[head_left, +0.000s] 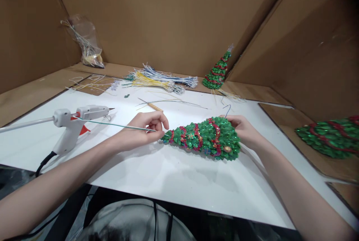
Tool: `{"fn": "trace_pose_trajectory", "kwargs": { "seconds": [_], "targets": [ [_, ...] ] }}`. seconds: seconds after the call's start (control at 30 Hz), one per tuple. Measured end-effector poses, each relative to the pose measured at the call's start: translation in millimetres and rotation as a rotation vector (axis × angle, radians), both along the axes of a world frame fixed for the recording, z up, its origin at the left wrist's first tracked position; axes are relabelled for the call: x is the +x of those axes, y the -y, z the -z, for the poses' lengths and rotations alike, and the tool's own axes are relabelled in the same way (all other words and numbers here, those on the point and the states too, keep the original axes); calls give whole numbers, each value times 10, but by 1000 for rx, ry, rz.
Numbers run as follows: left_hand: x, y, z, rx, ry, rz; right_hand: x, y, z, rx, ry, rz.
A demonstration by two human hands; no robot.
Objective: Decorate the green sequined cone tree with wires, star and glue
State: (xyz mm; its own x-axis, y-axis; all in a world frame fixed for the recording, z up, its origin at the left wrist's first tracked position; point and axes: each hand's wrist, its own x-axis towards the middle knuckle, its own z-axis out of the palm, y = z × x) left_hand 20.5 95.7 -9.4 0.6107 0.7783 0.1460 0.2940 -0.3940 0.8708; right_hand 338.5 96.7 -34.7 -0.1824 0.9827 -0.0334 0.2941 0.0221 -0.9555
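A small green glittery Christmas tree with red garlands lies on its side in the air above the white table, its tip pointing left. My right hand grips it at the broad base, most fingers hidden behind it. A blue-tinted wire end sticks up beside that hand. At the tip, my left hand pinches a thin green-and-white wire, with its fingers curled. The wire runs left from the tip, past my wrist, toward the glue gun.
A white glue gun stands at left with its cord. Bundles of coloured wires, a wooden-handled awl and a finished-looking tree are farther back. Another tree lies right. Cardboard walls enclose the table; a plastic bag leans in the corner.
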Motion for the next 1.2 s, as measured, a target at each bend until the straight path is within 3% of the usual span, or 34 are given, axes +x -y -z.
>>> {"fn": "trace_pose_trajectory", "kwargs": {
  "seconds": [0.53,0.97,1.2],
  "targets": [
    [12,18,18,49,-1,-13,-28,21,-39,16,13,-7],
    [-46,0,-23,311,-243,-17,-27,20,-41,35,50,-1],
    [-35,15,18,271,-190,-16,-20,20,-37,33,44,16]
  ]
}}
